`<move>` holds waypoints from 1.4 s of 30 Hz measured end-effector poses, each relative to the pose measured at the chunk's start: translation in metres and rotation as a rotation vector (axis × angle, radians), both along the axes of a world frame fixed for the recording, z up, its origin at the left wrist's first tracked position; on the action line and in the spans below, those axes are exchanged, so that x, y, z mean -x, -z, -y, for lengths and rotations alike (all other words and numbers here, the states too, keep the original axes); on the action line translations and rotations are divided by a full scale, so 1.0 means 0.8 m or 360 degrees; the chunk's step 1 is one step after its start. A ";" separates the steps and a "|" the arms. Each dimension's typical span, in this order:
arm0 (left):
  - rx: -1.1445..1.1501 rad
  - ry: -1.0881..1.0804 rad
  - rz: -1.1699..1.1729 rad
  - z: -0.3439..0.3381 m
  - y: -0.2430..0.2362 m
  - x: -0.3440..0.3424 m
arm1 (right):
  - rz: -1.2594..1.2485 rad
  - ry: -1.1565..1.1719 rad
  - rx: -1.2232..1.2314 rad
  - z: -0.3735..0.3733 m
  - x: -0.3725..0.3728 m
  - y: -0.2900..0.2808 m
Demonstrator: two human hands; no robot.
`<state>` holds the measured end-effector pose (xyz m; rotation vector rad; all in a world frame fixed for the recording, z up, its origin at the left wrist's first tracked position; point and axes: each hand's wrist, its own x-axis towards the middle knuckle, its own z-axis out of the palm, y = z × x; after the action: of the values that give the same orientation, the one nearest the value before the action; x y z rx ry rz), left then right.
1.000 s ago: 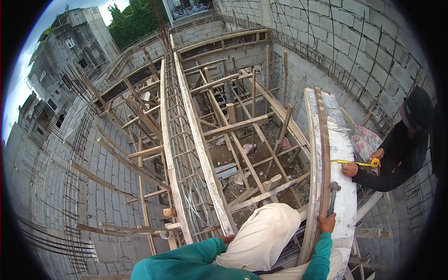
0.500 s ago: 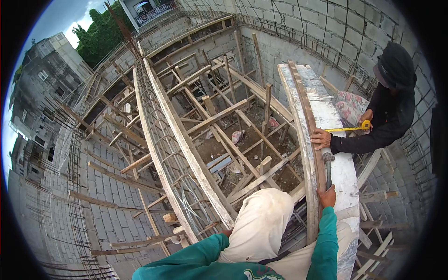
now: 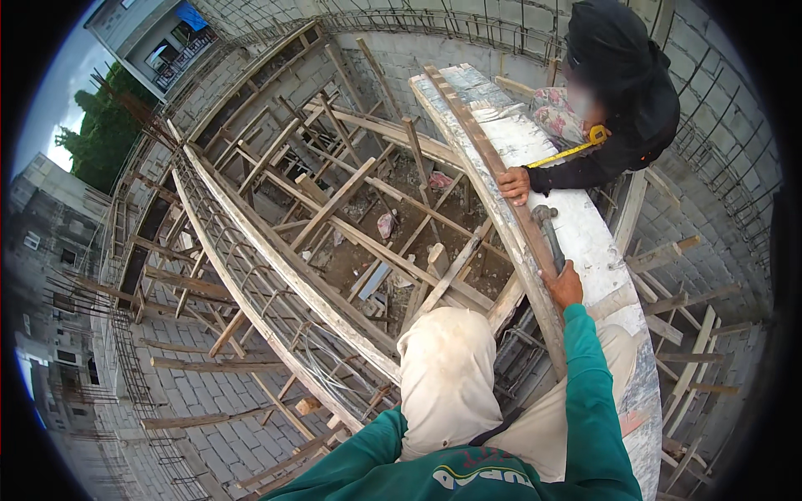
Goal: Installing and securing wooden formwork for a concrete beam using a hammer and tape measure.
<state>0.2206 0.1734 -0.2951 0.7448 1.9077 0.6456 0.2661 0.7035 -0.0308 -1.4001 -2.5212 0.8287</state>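
Observation:
My right hand (image 3: 565, 284) is closed around a claw hammer (image 3: 555, 244), its head pointing away from me. The hand rests against a brown wooden strip (image 3: 480, 144), which lies lengthwise on a white-smeared board (image 3: 597, 242) at my right. Ahead of it, a co-worker's hand (image 3: 514, 184) presses on the same strip. That co-worker also has a yellow tape measure (image 3: 598, 134), its blade stretched across the board to the strip. My left arm (image 3: 355, 447) reaches down beside my bent knee (image 3: 447, 367); the hand at its end is hidden.
At the left runs a long beam form (image 3: 284, 255) with a rebar cage and loose wires inside. Crossed timber props (image 3: 338, 204) stand over a littered dirt pit (image 3: 384, 250) well below. Block walls (image 3: 409, 54) with protruding rebar surround the site. The co-worker (image 3: 622, 92) leans in from the right.
The view has swung right and down, so the scene sits further left. My right hand stays on the hammer, and the co-worker leans closer over the board. My left fingers have gone out of sight.

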 end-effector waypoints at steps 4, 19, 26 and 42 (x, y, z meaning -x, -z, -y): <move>-0.0068 -0.0112 -0.0028 -0.015 -0.009 0.001 | 0.0049 0.0045 0.0040 -0.006 -0.018 -0.001; -0.0147 -0.0258 0.0121 -0.048 -0.018 0.012 | 0.0073 0.0074 0.0153 -0.007 -0.007 -0.002; -0.0192 -0.0184 0.0328 -0.037 -0.029 0.014 | 0.0049 0.0060 0.0069 -0.017 -0.012 0.002; -0.0318 -0.0447 0.0380 -0.067 -0.070 0.027 | 0.0029 0.0044 0.0161 -0.013 -0.003 -0.008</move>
<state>0.1988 0.2273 -0.2388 0.4983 1.7561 1.0641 0.2681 0.7137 -0.0244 -1.4754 -2.4995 0.9550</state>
